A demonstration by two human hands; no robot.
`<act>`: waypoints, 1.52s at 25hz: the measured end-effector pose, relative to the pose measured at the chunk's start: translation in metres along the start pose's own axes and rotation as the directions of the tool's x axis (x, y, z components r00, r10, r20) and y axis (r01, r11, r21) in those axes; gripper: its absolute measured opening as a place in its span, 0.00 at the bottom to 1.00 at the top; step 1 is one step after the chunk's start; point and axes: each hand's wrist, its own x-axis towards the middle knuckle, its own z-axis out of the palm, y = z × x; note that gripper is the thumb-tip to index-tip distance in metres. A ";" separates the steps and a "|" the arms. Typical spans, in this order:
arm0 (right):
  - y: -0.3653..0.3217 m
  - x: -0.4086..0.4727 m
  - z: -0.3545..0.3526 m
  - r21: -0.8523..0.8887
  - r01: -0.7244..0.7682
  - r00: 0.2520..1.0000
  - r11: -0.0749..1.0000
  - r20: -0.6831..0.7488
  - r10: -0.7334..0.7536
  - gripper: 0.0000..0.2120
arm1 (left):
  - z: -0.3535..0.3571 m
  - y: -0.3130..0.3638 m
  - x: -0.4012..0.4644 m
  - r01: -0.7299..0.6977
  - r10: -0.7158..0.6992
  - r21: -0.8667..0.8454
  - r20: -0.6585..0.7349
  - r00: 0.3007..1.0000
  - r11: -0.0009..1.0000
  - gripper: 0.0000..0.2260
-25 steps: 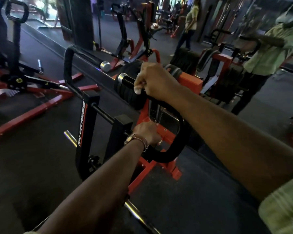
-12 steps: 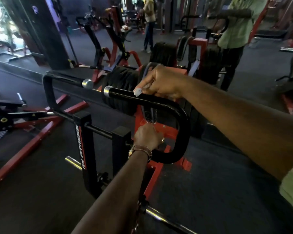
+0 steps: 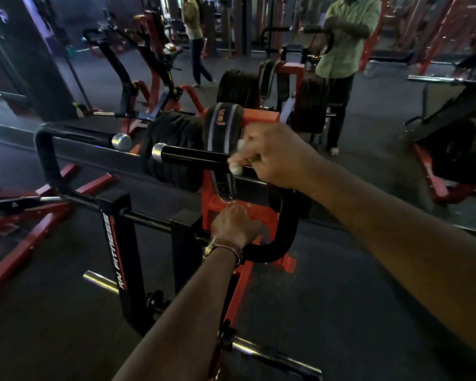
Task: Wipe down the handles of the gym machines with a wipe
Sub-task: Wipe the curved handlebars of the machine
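A black curved handle with a chrome end cap runs across the middle of the red and black machine. My right hand is wrapped around its upper bar, and a bit of white wipe shows below my fingers. Lower down, my left hand, with a watch on the wrist, grips the bottom part of the same handle near its bend. A second black handle with a chrome cap stands to the left, untouched.
Black weight plates hang on the red frame behind the handle. A chrome bar lies low in front. Other red machines stand left and right. A person in a green shirt shows in the mirror ahead, another person farther back.
My right hand has slid along the upper bar away from the chrome cap, toward the bend. The view has swung left and down. My left hand keeps its grip.
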 end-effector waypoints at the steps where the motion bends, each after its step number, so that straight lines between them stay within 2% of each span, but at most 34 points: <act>1: -0.001 0.013 0.000 0.063 -0.025 0.999 0.998 0.029 0.024 0.16 | -0.001 -0.001 -0.001 -0.007 0.007 -0.006 0.004 1.000 1.000 0.09; 4: 0.008 0.006 0.008 0.134 -0.062 0.997 0.989 -0.032 0.067 0.13 | 0.000 -0.005 -0.006 -0.034 0.032 -0.046 -0.044 0.999 0.998 0.09; 8: 0.008 -0.054 0.021 0.087 -0.057 0.949 0.995 -0.305 0.082 0.08 | 0.002 -0.010 -0.008 -0.084 0.077 -0.078 -0.086 0.993 0.993 0.11; 12: -0.008 -0.107 0.052 0.084 -0.235 0.738 0.968 -0.633 0.234 0.07 | 0.005 -0.010 -0.008 -0.152 0.150 -0.034 -0.067 0.986 0.988 0.12; 14: -0.027 -0.124 0.075 0.109 -0.327 0.637 0.939 -0.708 0.304 0.08 | 0.006 -0.010 -0.008 -0.175 0.172 -0.043 -0.057 0.983 0.984 0.12; 16: -0.043 -0.137 0.096 0.124 -0.398 0.584 0.909 -0.730 0.355 0.08 | 0.010 -0.013 -0.008 -0.197 0.190 -0.069 -0.088 0.978 0.978 0.12; 19: -0.052 -0.146 0.101 0.166 -0.462 0.581 0.871 -0.686 0.438 0.10 | 0.013 -0.019 -0.009 -0.206 0.158 -0.222 -0.214 0.964 0.953 0.09; 20: -0.053 -0.146 0.095 0.240 -0.476 0.549 0.846 -0.671 0.498 0.09 | 0.013 -0.018 -0.012 -0.242 0.145 -0.326 -0.294 0.945 0.914 0.08; 21: -0.055 -0.144 0.087 0.382 -0.478 0.484 0.791 -0.637 0.600 0.09 | 0.014 -0.018 -0.017 -0.320 0.137 -0.443 -0.396 0.908 0.838 0.07; 22: -0.058 -0.140 0.079 0.583 -0.447 0.396 0.679 -0.552 0.734 0.09 | 0.014 -0.016 -0.025 -0.423 0.133 -0.533 -0.497 0.857 0.733 0.08; 24: -0.064 -0.138 0.064 0.911 -0.260 0.245 0.321 -0.259 0.934 0.08 | 0.016 -0.007 -0.053 -0.571 0.163 -0.616 -0.589 0.791 0.543 0.09; 25: -0.068 -0.141 0.058 0.970 -0.175 0.204 0.170 -0.134 0.970 0.07 | 0.019 0.001 -0.068 -0.593 0.193 -0.650 -0.580 0.791 0.475 0.09; 26: -0.070 -0.147 0.053 0.989 -0.132 0.179 0.072 -0.048 0.983 0.07 | 0.021 0.009 -0.083 -0.596 0.222 -0.683 -0.560 0.798 0.423 0.08; 29: -0.076 -0.174 0.035 0.994 -0.066 0.126 -0.082 0.090 0.988 0.10 | 0.027 0.041 -0.115 -0.566 0.329 -0.762 -0.472 0.818 0.314 0.05; 33: -0.079 -0.226 0.008 0.992 0.056 0.033 -0.109 0.107 0.994 0.13 | 0.048 0.095 -0.135 -0.327 0.450 -0.924 -0.212 0.868 0.196 0.07; 38: -0.070 -0.331 -0.031 0.976 0.198 -0.117 -0.093 0.118 0.986 0.12 | 0.098 0.180 -0.181 -0.079 0.645 -0.976 0.073 0.761 0.204 0.06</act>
